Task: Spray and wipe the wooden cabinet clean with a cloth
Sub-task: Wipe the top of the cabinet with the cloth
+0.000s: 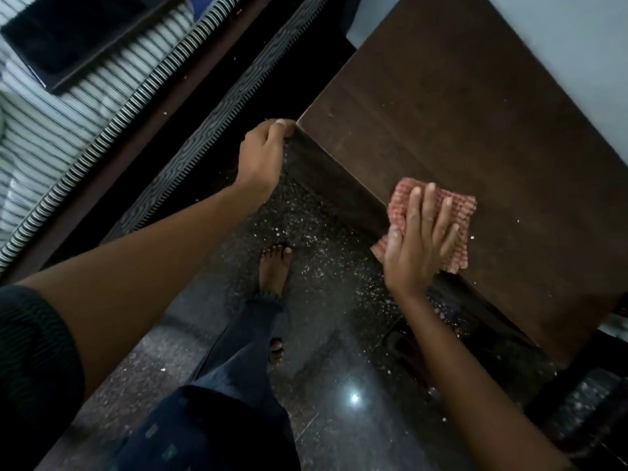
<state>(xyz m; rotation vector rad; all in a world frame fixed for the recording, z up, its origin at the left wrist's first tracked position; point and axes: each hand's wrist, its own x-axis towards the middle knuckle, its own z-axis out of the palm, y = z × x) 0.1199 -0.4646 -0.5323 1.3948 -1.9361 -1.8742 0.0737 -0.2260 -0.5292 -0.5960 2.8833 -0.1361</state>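
The dark brown wooden cabinet [469,137] fills the upper right, its flat top seen from above with a few pale specks on it. A red-and-white checked cloth [458,212] lies folded at the top's near edge. My right hand [418,239] presses flat on the cloth with fingers spread. My left hand [261,158] grips the cabinet's near left corner, fingers curled over the edge. No spray bottle is in view.
A bed with a striped sheet [51,130] and patterned mattress edge [204,113] runs along the left. A dark tray-like object [68,35] lies on the bed. My bare feet [275,266] stand on the dark speckled floor [339,385], littered with pale crumbs. A pale wall [577,62] is behind the cabinet.
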